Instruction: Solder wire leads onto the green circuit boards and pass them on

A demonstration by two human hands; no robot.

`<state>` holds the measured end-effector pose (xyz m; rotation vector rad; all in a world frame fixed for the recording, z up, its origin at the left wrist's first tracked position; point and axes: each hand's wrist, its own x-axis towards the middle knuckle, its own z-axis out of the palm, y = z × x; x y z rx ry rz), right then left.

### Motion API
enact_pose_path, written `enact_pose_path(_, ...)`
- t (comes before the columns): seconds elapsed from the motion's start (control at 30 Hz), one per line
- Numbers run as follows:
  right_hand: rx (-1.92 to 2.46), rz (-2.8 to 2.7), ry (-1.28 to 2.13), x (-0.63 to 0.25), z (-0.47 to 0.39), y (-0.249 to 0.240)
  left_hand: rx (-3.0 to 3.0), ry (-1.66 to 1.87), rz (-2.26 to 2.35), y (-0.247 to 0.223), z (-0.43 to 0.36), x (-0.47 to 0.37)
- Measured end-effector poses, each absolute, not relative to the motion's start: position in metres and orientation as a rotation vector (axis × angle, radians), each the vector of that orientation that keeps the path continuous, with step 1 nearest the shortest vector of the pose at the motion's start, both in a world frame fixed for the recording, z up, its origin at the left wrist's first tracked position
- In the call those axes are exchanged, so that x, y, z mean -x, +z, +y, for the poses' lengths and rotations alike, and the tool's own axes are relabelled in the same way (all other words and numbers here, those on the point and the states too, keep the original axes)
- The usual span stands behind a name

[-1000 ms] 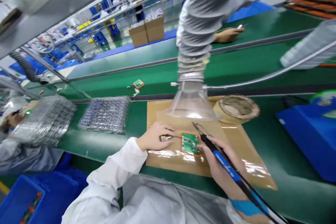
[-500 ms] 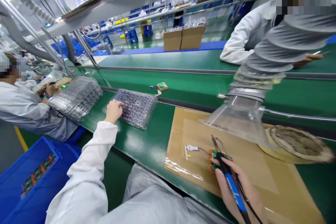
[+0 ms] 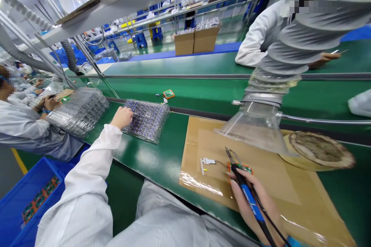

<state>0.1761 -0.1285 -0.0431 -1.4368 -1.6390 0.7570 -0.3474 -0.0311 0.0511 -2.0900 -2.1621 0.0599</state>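
Note:
My left hand [image 3: 123,117] is at the left part of a clear plastic tray [image 3: 147,119] filled with rows of small purple-and-silver parts. Its fingers are curled together over the tray; whatever they pinch is hidden. In my right hand [image 3: 265,204] is a soldering iron [image 3: 251,202] with a blue and black grip, its tip pointing up and away from me. Under that hand lies a green circuit board [image 3: 247,169] with an orange edge, partly covered by fingers and iron. A thin wire runs from the board towards a small white connector part [image 3: 209,161] on the cardboard.
Brown cardboard [image 3: 189,150] covers the bench's right side. Above it hangs a clear fume hood [image 3: 255,127], near a round tan pad [image 3: 319,150]. A loose board [image 3: 168,93] lies on the green belt. Stacked trays [image 3: 79,110] and a blue bin [image 3: 14,197] are leftward. Co-workers sit nearby.
The view has turned slightly right, so most things appear further left. My left hand stays at the tray with its wrist lower and flatter. The right hand keeps the iron over the board.

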Motion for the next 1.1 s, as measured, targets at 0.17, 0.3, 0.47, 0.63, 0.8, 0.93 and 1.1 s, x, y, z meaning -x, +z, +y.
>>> enact_pose_path(0.17, 1.4, -1.665, 0.748, -0.179, -0.126, -0.048, 1.912, -0.241, -2.278, 0.051, -0.04, 0.344)
enact_pose_path(0.3, 1.383, -1.644, 0.701, -0.177, -0.122, -0.049, 1.83, -1.293, -2.463, 0.049, -0.041, 0.286)
enact_pose_path(0.47, 1.317, -1.612, 0.668, -0.176, -0.119, -0.052, 2.465, -2.114, -2.878, 0.031, -0.047, 0.145)
enact_pose_path(0.63, 1.239, -1.395, 0.783, -0.171, -0.127, -0.039, 3.09, -1.649, -3.018, 0.021, -0.065, 0.038)
enact_pose_path(0.8, 1.117, -1.178, 0.911, -0.16, -0.124, -0.019, 3.204, -1.497, -3.009, 0.017, -0.074, 0.005)
enact_pose_path(0.93, 1.117, -1.091, 0.946, -0.16, -0.119, -0.012, 3.086, -1.633, -3.024, 0.018, -0.079, -0.002)
enact_pose_path(1.1, 1.169, -1.102, 0.93, -0.167, -0.118, -0.012, 2.965, -1.699, -2.941, 0.021, -0.084, -0.009)
